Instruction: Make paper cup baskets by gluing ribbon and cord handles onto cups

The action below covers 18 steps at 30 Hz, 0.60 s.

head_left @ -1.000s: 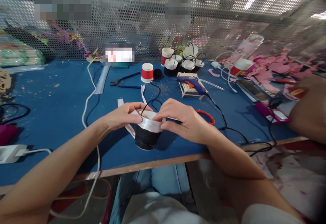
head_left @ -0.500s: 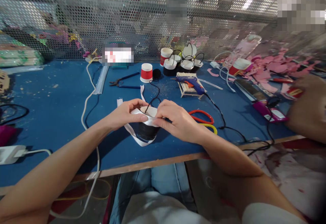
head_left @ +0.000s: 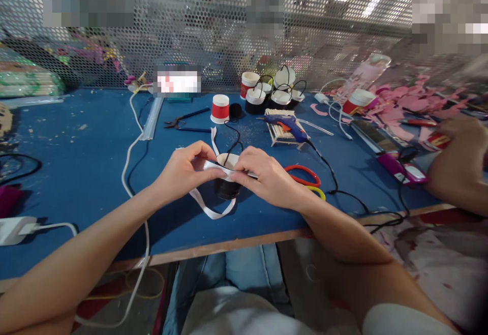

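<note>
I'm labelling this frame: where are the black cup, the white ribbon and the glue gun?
black cup (head_left: pixel 226 188), head view, on its dark side wall.
white ribbon (head_left: pixel 209 210), head view, on the hanging loop.
glue gun (head_left: pixel 285 121), head view, on its blue body.

A: What's all over the blue table (head_left: pixel 76 172)?

B: Blue glue gun (head_left: pixel 284 123) on a stick rack, red-and-white cup (head_left: pixel 220 109), pliers (head_left: pixel 185 120), scissors (head_left: pixel 305 177), finished black cups (head_left: pixel 272 93) at the back, pink scraps (head_left: pixel 412 102) far right.

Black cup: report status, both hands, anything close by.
Left hand and right hand pinch white ribbon at black cup rim. Scissors beside right hand.
</note>
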Each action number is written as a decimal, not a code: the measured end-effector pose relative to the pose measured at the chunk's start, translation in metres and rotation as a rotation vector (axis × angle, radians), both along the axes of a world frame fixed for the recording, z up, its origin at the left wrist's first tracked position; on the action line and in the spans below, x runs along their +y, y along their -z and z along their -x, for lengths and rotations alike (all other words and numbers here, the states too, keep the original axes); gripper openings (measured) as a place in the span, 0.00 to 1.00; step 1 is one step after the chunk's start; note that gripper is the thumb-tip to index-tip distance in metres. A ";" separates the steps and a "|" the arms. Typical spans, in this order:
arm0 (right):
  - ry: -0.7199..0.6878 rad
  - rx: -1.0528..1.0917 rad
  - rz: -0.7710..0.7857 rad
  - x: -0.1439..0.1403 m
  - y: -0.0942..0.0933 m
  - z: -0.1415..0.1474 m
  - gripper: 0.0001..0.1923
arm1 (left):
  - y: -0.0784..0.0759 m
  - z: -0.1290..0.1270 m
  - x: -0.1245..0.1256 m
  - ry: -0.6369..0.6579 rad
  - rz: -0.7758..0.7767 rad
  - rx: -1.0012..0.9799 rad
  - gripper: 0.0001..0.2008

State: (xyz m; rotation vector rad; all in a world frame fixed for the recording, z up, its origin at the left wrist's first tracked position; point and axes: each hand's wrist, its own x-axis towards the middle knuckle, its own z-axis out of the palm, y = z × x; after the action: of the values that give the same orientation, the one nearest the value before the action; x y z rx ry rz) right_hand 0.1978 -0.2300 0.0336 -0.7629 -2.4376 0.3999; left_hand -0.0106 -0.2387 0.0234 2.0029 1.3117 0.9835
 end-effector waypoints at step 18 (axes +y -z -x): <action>-0.109 0.061 0.055 0.001 0.001 0.000 0.09 | 0.003 0.001 0.004 0.149 0.053 -0.128 0.12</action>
State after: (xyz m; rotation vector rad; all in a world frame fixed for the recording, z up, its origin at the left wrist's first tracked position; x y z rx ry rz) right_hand 0.1976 -0.2288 0.0322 -0.6325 -2.4266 0.5265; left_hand -0.0112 -0.2344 0.0203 1.9325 1.0926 0.9792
